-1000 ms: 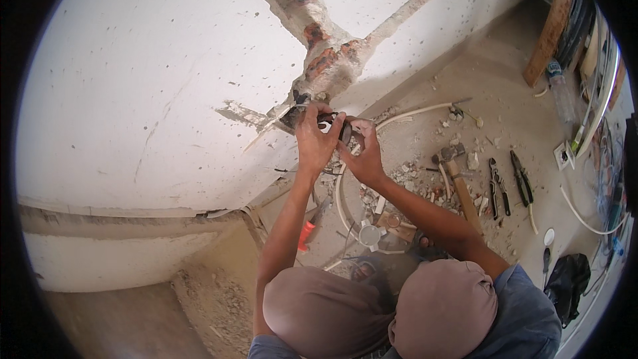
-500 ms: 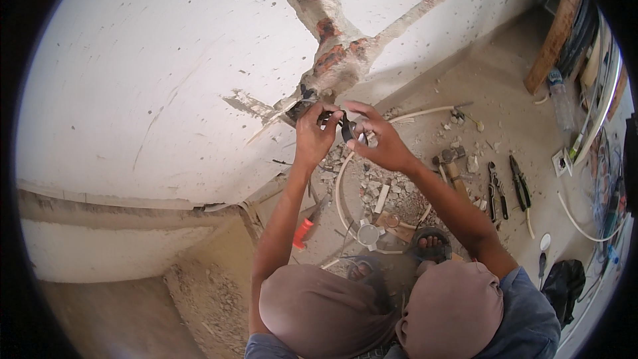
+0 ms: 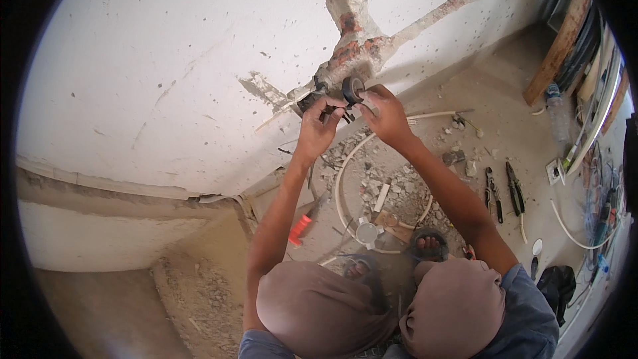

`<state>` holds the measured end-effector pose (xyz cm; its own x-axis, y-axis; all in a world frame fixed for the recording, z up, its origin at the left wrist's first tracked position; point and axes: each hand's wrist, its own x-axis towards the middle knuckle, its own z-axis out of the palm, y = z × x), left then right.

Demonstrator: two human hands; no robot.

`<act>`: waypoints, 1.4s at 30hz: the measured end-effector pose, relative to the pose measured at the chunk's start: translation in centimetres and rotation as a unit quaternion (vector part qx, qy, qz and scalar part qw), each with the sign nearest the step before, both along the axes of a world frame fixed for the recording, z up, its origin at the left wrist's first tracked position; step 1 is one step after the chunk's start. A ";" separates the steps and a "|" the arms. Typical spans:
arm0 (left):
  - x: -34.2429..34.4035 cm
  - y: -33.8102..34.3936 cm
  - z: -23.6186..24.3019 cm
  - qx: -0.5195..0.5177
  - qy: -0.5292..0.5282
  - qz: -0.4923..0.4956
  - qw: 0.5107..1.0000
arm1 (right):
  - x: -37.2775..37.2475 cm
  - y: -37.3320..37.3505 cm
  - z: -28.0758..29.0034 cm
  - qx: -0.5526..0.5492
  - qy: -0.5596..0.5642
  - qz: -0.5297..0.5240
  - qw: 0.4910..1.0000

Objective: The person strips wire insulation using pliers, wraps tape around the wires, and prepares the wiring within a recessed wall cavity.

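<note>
My right hand [image 3: 387, 119] grips a roll of black tape [image 3: 353, 88] between thumb and fingers, just off the wall. Close beside it, my left hand [image 3: 318, 129] is closed in a pinch on thin dark wires [image 3: 346, 117]; the exact spot under its fingertips is hidden. Behind the left fingers, a dark recess [image 3: 306, 102] opens in the broken wall, at the foot of a chiselled channel [image 3: 345, 23]. A pale thin conduit [image 3: 272, 119] sticks out leftward from it.
Rubble [image 3: 392, 186] and a looped cream conduit [image 3: 342, 206] with a round junction box [image 3: 367, 233] lie on the floor before my feet. An orange-handled tool [image 3: 299, 231] is left of them. Pliers [image 3: 515, 189], a plastic bottle [image 3: 556, 113] and a black bag [image 3: 557, 286] lie to the right.
The tape roll has risen from below the right fingers to above the wires, and the right hand has turned and come closer to the left. My view has shifted slightly.
</note>
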<state>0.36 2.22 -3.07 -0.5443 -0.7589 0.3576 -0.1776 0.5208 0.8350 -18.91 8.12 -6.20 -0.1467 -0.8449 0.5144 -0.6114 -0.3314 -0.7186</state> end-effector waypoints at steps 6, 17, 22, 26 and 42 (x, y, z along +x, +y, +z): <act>-1.1 0.5 -0.7 -0.018 0.031 0.049 0.998 | 3.0 3.4 -1.1 -0.004 0.073 -0.053 0.996; 0.0 0.1 0.4 -0.142 -0.060 0.041 0.987 | 1.6 0.9 5.7 0.182 -0.269 0.167 0.931; -0.3 -0.3 -0.5 -0.168 -0.068 0.041 0.983 | -0.6 -1.3 1.9 0.104 -0.169 0.152 0.968; -0.1 -0.1 -0.8 -0.168 -0.038 0.047 0.984 | 0.5 -0.8 1.1 0.070 -0.002 0.067 0.995; -0.5 0.9 -0.2 -0.037 -0.007 0.106 0.994 | 1.3 1.5 4.6 0.007 0.048 0.170 0.984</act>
<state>-0.17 3.08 -3.25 -0.3799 -0.8288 0.4107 -0.3016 0.5307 0.7921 -17.62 9.58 -1.60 0.1941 -0.8442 0.4997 -0.5328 -0.5184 -0.6689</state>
